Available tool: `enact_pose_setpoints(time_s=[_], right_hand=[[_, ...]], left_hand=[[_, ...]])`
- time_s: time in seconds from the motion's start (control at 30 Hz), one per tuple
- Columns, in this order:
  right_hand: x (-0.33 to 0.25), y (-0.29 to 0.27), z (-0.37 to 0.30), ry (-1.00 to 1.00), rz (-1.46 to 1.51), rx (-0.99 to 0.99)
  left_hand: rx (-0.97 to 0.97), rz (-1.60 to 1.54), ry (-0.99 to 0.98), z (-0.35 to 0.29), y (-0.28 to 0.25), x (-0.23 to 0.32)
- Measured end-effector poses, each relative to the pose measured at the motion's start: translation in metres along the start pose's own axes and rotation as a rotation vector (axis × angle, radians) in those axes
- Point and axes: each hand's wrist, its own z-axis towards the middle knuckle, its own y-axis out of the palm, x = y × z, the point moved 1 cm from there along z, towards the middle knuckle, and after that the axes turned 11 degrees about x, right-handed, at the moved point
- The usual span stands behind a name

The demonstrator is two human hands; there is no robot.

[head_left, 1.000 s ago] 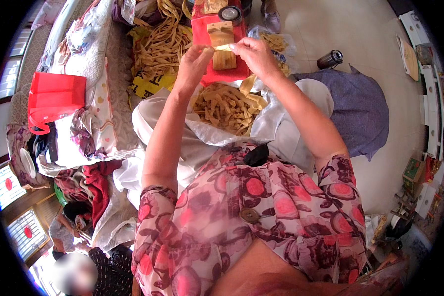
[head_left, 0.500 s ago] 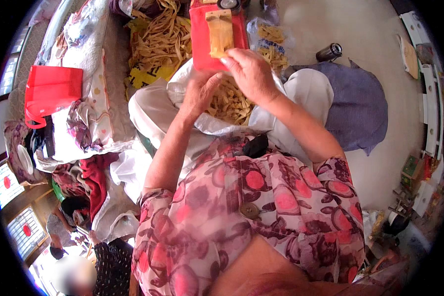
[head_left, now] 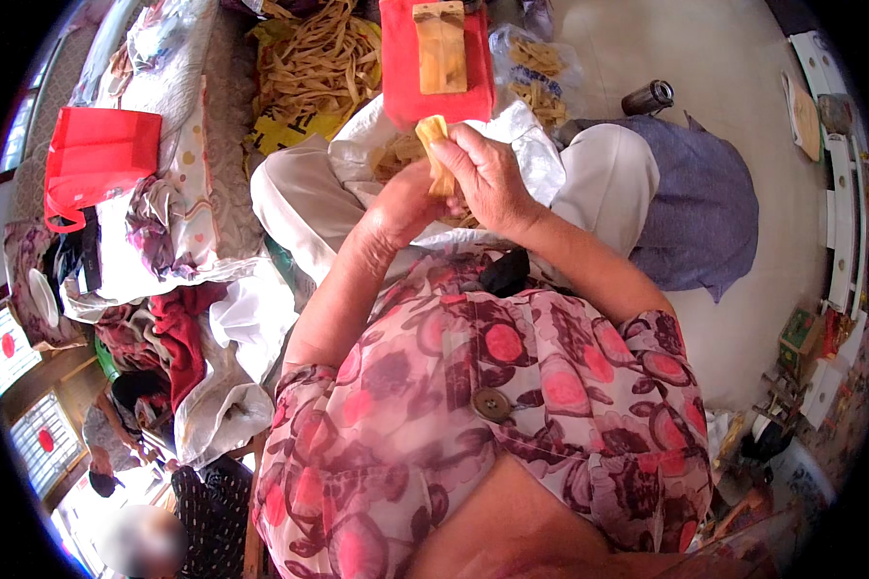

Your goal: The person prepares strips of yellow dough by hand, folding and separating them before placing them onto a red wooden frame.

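Observation:
A flat, folded yellow strip (head_left: pixel 434 138) stands upright between my hands, above an open white bag (head_left: pixel 357 138) between my knees. My right hand (head_left: pixel 495 183) pinches it with the thumb across its face. Curled at its lower end, my left hand (head_left: pixel 401 205) grips it too; those fingers are partly hidden. Several similar yellow pieces (head_left: pixel 392 154) lie in the bag, mostly covered by my hands. Just beyond, a light wooden block (head_left: pixel 442 58) rests on a red slab or cloth (head_left: pixel 403 72).
Long yellow strips (head_left: pixel 319 58) are heaped on a yellow sheet at far left. Clear plastic bags hold folded pieces (head_left: pixel 541 96) at far right. A dark flask (head_left: pixel 647 97) lies on the floor beside blue-grey cloth (head_left: pixel 700 203). A red bag (head_left: pixel 101 159) sits on bedding; another person (head_left: pixel 217 516) is lower left.
My right hand has drawn back from the wooden block toward me, bringing the yellow strip over the bag. My left hand has moved in and closed on its lower end.

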Motion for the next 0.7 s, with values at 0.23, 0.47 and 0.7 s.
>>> enact_pose_setpoints(time_s=[0.23, 0.47, 0.7], right_hand=[[0.015, -0.002, 0.004, 0.384, 0.216, 0.0], [-0.005, 0.0, 0.008, 0.83, 0.731, -0.164], [0.003, -0.015, 0.006, 0.966, 0.794, -0.429]], left_hand=[[0.496, 1.046, 0.865, -0.024, 0.022, 0.027], [0.483, 1.135, 1.216, -0.025, 0.024, 0.038], [0.433, 1.157, 1.245, -0.023, 0.029, 0.037]])
